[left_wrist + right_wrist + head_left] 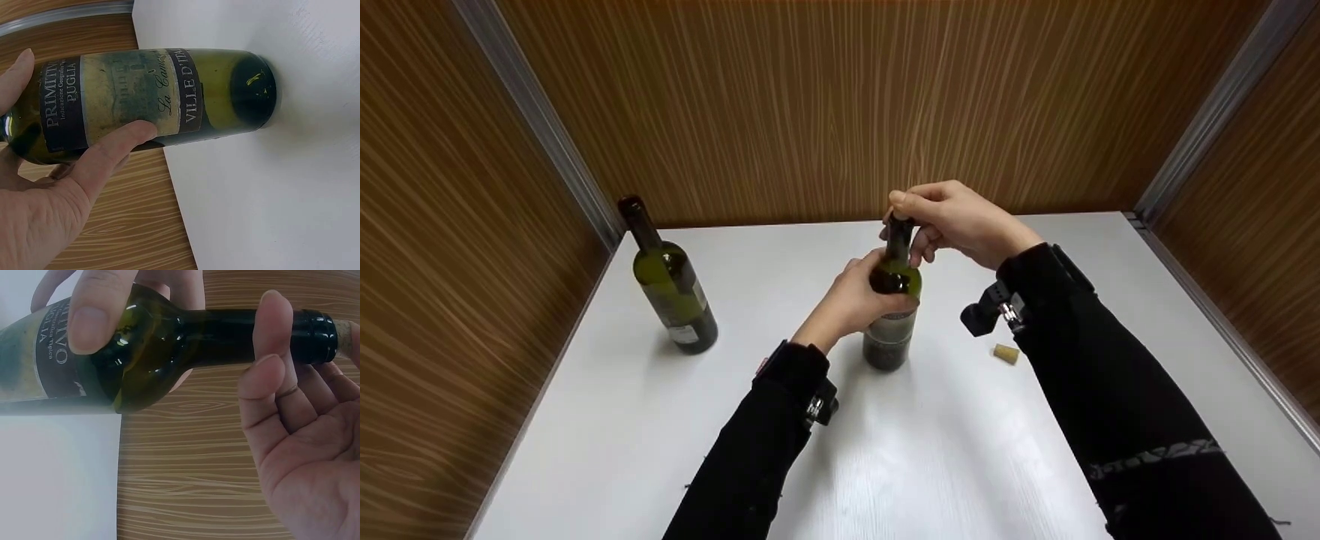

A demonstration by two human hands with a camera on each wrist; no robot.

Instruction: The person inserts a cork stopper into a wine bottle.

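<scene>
A green wine bottle (891, 330) with a dark label stands upright in the middle of the white table (945, 450). My left hand (859, 296) grips it round the shoulder, thumb on the label (95, 163). My right hand (952, 217) is curled over the top of the neck, where a cork (341, 331) sticks out of the mouth. One right finger (270, 326) lies across the neck and another touches the cork's end. In the right wrist view the bottle (169, 343) runs left to right, with the left thumb (98, 309) on its shoulder.
A second green bottle (671, 289) stands at the table's far left, near the wood-panelled wall. A loose cork (1006, 353) lies on the table to the right of the held bottle. Wood panels enclose three sides.
</scene>
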